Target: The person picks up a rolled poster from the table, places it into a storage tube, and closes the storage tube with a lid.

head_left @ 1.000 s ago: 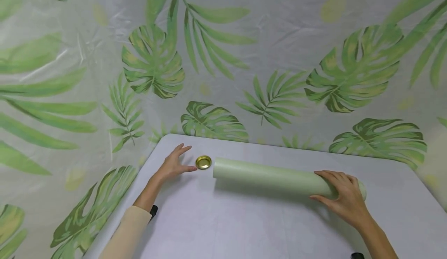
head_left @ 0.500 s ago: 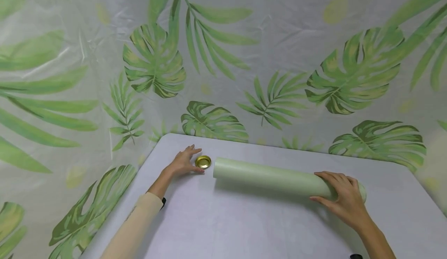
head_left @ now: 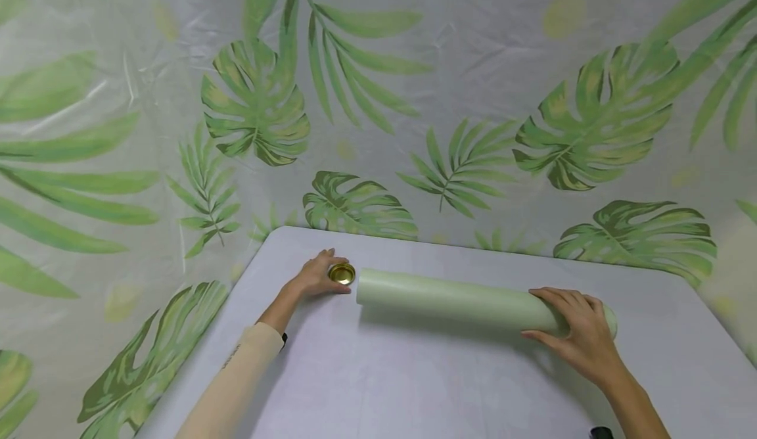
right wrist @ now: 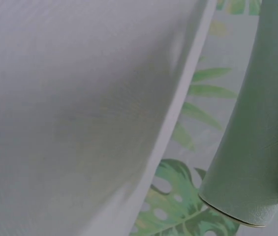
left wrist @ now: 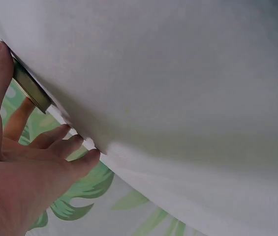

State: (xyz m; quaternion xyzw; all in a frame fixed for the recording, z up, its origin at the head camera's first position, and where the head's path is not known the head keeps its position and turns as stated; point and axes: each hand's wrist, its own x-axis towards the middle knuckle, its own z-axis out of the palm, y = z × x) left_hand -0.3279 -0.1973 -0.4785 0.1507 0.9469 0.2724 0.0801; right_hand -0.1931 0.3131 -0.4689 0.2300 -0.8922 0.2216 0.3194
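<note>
Right hand (head_left: 584,334), mostly cropped in its wrist view, curls round green roll (head_left: 449,300); left hand (head_left: 315,277), part-spread, straddles gold lid (head_left: 342,274), grip unclear.

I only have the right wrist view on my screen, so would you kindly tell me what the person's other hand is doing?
Observer: The left hand has its thumb and fingers on either side of a round gold piece; whether it grips it, I cannot tell.
Operator: Thank you, and where does that piece sit?
Observer: In the head view it is just past the end of the green tube that is farther from the right hand.
Operator: And how is the tube placed in the right hand, lengthwise?
Observer: It is held near one end, with most of its length reaching toward the left hand.
</note>
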